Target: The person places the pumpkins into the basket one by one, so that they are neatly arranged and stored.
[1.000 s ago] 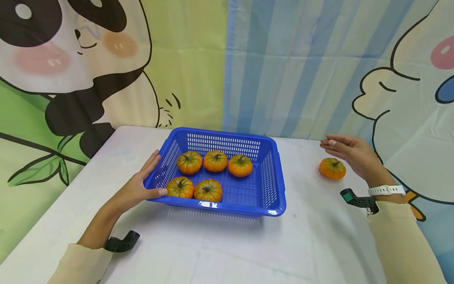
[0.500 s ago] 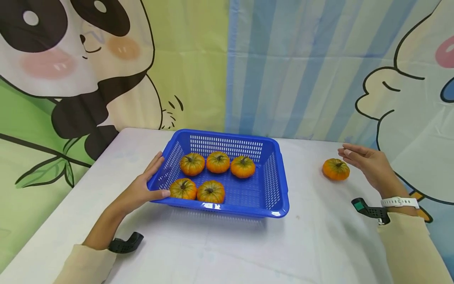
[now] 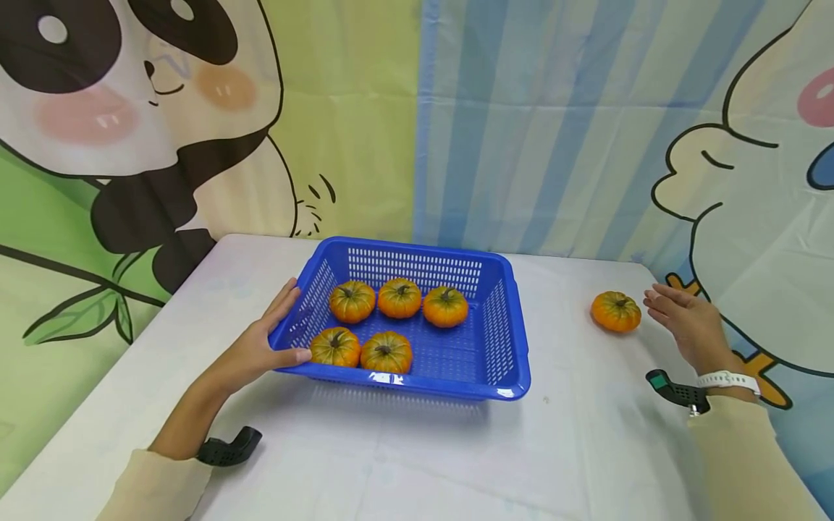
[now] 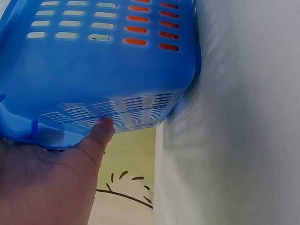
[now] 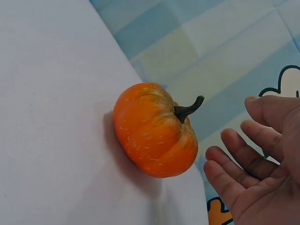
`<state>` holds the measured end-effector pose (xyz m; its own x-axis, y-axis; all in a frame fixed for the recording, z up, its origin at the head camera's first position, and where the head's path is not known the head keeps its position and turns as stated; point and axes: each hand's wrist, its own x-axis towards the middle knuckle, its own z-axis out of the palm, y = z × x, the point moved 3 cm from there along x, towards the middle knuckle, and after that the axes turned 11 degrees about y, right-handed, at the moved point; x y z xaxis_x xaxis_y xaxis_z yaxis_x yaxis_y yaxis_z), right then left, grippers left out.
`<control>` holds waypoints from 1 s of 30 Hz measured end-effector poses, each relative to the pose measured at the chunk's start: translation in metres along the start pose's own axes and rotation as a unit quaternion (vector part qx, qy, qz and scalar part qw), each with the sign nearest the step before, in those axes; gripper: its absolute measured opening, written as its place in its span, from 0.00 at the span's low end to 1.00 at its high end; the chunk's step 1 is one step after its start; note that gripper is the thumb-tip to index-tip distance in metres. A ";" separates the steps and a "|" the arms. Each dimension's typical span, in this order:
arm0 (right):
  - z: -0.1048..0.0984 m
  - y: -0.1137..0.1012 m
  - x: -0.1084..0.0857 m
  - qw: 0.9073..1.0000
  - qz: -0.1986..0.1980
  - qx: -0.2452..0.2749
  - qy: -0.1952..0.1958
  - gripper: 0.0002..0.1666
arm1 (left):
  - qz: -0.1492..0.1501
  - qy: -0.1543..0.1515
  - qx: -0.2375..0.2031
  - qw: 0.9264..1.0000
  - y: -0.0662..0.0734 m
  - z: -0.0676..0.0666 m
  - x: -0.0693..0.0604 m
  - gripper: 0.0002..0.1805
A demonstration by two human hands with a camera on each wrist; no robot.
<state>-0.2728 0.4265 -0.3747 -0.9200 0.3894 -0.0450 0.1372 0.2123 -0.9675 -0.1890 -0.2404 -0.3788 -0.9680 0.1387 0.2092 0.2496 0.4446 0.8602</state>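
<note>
A blue plastic basket [image 3: 417,383] with slotted walls stands on the white table, holding several small orange-green pumpkins [image 3: 385,352]. My left hand [image 3: 250,354] grips its left side near the front corner, thumb on the rim and fingers along the outside. In the left wrist view, a finger [image 4: 96,138] of that hand rests against the outer wall. One more pumpkin [image 3: 615,312] sits on the table to the right, its dark stem plain in the right wrist view. Beside it, my right hand [image 3: 693,325] is apart from the pumpkin, its fingers loosely bent and holding nothing.
A cloth backdrop [image 3: 495,130] with cartoon animals hangs behind the table [image 3: 417,463] and along both sides. Black devices [image 3: 677,391] are worn on both wrists, and a white band [image 3: 728,381] circles the right one.
My right hand has moved right and slightly down, from above the lone pumpkin to its right side. The left hand, basket and pumpkins keep their places; the head view has shifted slightly.
</note>
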 end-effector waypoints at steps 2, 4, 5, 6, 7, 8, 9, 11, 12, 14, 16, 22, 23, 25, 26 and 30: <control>0.001 0.003 0.002 1.000 0.011 0.022 -0.002 0.47 | 0.000 0.001 -0.002 1.000 0.000 0.000 0.000 0.54; 0.003 0.005 0.003 0.999 0.021 0.033 -0.008 0.49 | 0.000 0.001 -0.004 1.000 0.000 0.000 0.000 0.54; 0.004 0.006 0.004 0.999 0.028 0.034 -0.011 0.50 | -0.001 0.001 -0.005 1.000 0.000 0.000 0.000 0.54; 0.005 0.008 0.005 0.999 0.034 0.027 -0.017 0.50 | -0.001 0.001 -0.005 1.000 0.000 0.000 0.000 0.54; 0.006 0.009 0.005 0.999 0.039 0.015 -0.024 0.50 | 0.000 0.001 -0.005 1.000 0.000 0.000 0.000 0.54; 0.007 0.011 0.006 0.999 0.041 -0.005 -0.028 0.50 | -0.001 0.000 -0.006 1.000 0.001 0.001 0.000 0.54; 0.009 0.012 0.007 0.998 0.043 -0.023 -0.030 0.50 | 0.000 0.000 -0.006 1.000 0.001 0.001 0.000 0.54; 0.012 0.015 0.008 0.997 0.040 -0.061 -0.033 0.49 | 0.000 0.001 -0.004 1.000 0.002 0.001 -0.001 0.54; 0.013 0.017 0.008 0.996 0.038 -0.076 -0.035 0.49 | 0.000 0.001 -0.003 1.000 0.002 0.001 -0.001 0.54; 0.015 0.021 0.009 0.995 0.037 -0.091 -0.032 0.48 | -0.001 0.002 0.000 1.000 0.003 0.002 -0.001 0.54; 0.017 0.024 0.009 0.994 0.038 -0.098 -0.035 0.47 | -0.002 0.003 0.001 1.000 0.004 0.002 -0.001 0.54; 0.019 0.028 0.012 0.990 0.037 -0.128 -0.034 0.46 | -0.002 0.002 0.001 1.000 0.004 0.002 -0.001 0.54; 0.019 0.028 0.013 0.990 0.035 -0.133 -0.035 0.46 | -0.001 0.002 0.000 1.000 0.004 0.002 -0.001 0.54; 0.021 0.027 0.013 0.989 0.033 -0.135 -0.042 0.47 | -0.001 0.002 0.000 1.000 0.003 0.002 -0.001 0.54; 0.021 0.027 0.014 0.989 0.034 -0.138 -0.044 0.47 | -0.001 0.003 0.001 1.000 0.003 0.002 -0.001 0.54; 0.026 0.028 0.015 0.988 0.037 -0.141 -0.050 0.44 | -0.001 0.003 0.000 1.000 0.002 0.001 -0.001 0.54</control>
<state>-0.2926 0.4156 -0.4091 -0.9330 0.3265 -0.1512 0.2899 0.4331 -0.8535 -0.1880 -0.2385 -0.3780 -0.9687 0.1324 0.2100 0.2474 0.4454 0.8605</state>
